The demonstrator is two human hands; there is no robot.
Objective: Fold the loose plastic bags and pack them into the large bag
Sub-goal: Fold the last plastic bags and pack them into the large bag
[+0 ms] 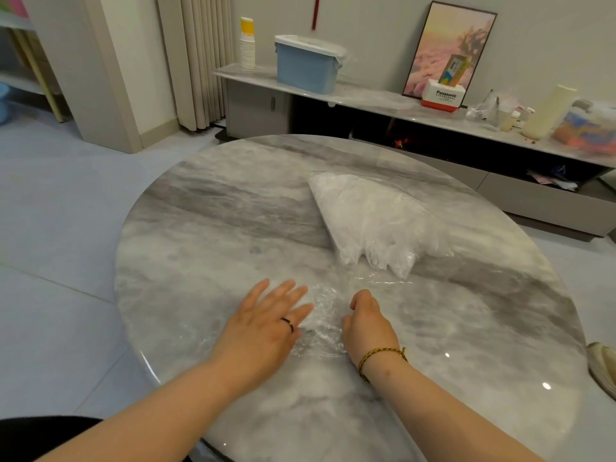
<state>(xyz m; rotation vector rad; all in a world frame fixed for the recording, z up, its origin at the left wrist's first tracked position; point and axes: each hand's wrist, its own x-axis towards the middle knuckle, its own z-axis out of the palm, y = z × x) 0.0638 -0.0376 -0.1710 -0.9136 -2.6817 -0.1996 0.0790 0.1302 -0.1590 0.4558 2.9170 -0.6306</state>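
Right at the near edge of the round marble worktop (206, 228), two bare forearms reach in. The left hand (266, 323), wearing a dark ring (288, 324), lies palm down with its grip apart, the fingers straight and spread, and their tips press on the left side of a loose plastic bag (321, 315). That bag is clear, crinkled film lying flat on the worktop between the two hands. The right hand (366, 323), with a braided bracelet (380, 353) at its wrist, rests knuckles up at the bag's right side, its grip closed on the film with the fingers curled under. Farther out, past the middle of the worktop and to the right, lies the large bag (370, 215), a clear one stuffed with whitish plastic, its open, ragged end pointing toward the hands and apart from them. Beyond the worktop, a low marble-topped sideboard (366, 95) runs along the wall. On it stand a stack of paper cups (247, 45), a blue lidded bin (305, 66), a Panasonic box (441, 98) and a framed picture (443, 45) leaning on the wall.
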